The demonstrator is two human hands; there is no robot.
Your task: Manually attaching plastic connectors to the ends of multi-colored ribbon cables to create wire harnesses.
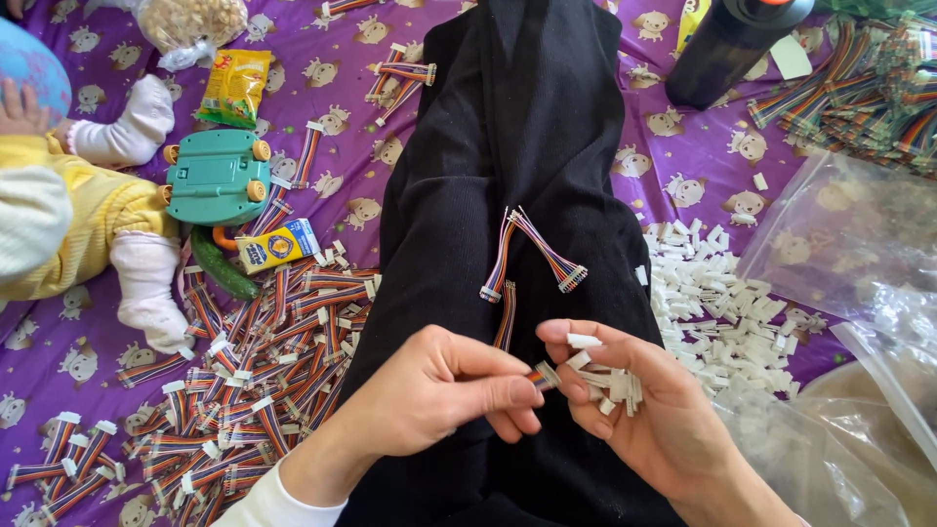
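- Purple cloth printed with small cartoon animals (683, 156) covers the floor or bed; a black knitted garment over the person's lap (508, 146) runs down the middle from 12 o'clock to 6 o'clock.
- Left hand (429, 390): its grip is pinched, thumb and forefinger closed on the end of a short rainbow-coloured flat ribbon cable (539, 375), at the centre bottom of the view.
- Right hand (634, 400): it lies palm up and half cupped, cradling a small heap of white plastic connector housings (610, 383), with one more pinched at the fingertips just beside the cable end.
- By the look of it the cable is light, soft and floppy, so it is best held close to its tip, where it stays stiff enough to aim. The housings look hard, tiny and smooth, easy to spill from a tilted palm; take one by its flat sides.
- Two more ribbon cables (532, 256) lie on the black garment at 12 o'clock from the hands.
- At 9 o'clock lies a big pile of ribbon cables already fitted with white ends (244, 381); at 3 o'clock, a heap of loose white housings (712, 312) beside clear plastic bags (859, 244).
- Towards 10 o'clock: a green toy car (217, 176), a cucumber-like green toy (223, 265), and a small child in yellow with white socks (88, 215).
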